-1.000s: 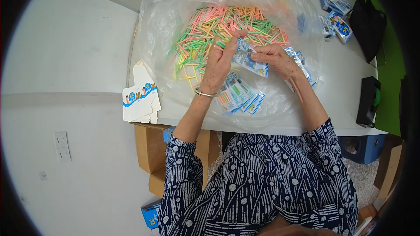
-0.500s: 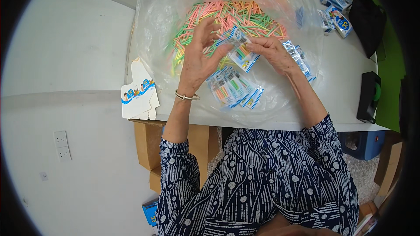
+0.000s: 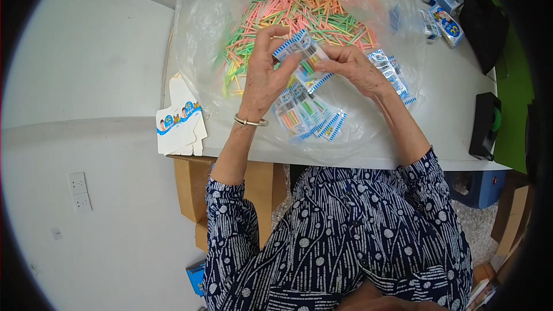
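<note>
My left hand point(image 3: 265, 75), with a bangle at its wrist, has its thumb on the left side of a small clear packet point(image 3: 314, 56) with blue-striped ends. My right hand point(image 3: 357, 70) pinches the packet's right side between thumb and fingers. Several coloured sticks show through its clear film. Just below the hands, several similar filled packets point(image 3: 305, 112) lie fanned out on a clear plastic bag point(image 3: 368, 132). More packets point(image 3: 391, 72) lie beside my right wrist. Beyond my hands is a heap of thin pink, green, yellow and orange sticks point(image 3: 299, 14) on the bag.
Flat white printed cartons point(image 3: 183, 118) lie at the table's left corner. Small blue-and-white boxes point(image 3: 446, 23) and a black bag point(image 3: 484, 26) are at the far right. A black tape dispenser point(image 3: 485, 126) stands near the right edge. Cardboard boxes point(image 3: 256, 190) are under the table.
Both hands have shifted slightly left with the packet. My left thumb and fingers have closed further over its left side, and the packet is turned a little.
</note>
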Demonstrator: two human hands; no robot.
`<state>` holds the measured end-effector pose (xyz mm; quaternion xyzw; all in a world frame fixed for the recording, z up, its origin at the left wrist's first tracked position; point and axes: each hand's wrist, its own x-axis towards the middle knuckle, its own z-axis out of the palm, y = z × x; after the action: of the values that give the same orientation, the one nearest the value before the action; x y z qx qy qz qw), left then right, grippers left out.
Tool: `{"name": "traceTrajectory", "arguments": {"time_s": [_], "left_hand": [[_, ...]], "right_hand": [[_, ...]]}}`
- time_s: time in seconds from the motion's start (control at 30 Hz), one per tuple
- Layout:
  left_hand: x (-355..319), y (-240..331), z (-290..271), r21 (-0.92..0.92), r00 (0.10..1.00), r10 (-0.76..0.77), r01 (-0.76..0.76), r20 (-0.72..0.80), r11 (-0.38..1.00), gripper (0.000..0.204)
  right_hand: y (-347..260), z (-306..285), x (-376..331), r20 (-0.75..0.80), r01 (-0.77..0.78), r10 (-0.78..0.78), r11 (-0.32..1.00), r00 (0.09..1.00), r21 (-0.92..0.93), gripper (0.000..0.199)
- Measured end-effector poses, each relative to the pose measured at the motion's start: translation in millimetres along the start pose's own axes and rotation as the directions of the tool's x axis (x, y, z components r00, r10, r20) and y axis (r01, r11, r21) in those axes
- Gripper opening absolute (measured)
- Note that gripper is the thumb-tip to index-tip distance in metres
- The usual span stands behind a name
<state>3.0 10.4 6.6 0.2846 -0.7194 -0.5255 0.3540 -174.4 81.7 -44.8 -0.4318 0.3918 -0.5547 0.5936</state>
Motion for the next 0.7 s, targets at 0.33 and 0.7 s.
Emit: {"name": "traceTrajectory", "arguments": {"time_s": [0.33, 0.7], "left_hand": [[7, 1, -9, 0.217, 0.988, -0.083, 0.054, 0.13, 0.975, 0.031], [4, 1, -4, 0.275, 0.965, -0.118, 0.05, 0.236, 0.96, 0.029]], "right_hand": [[5, -1, -2, 0.065, -0.091, 0.102, 0.983, 0.993, -0.16, 0.027], [5, 10, -12, 0.101, -0.141, 0.153, 0.983, 0.983, -0.114, 0.023]]}}
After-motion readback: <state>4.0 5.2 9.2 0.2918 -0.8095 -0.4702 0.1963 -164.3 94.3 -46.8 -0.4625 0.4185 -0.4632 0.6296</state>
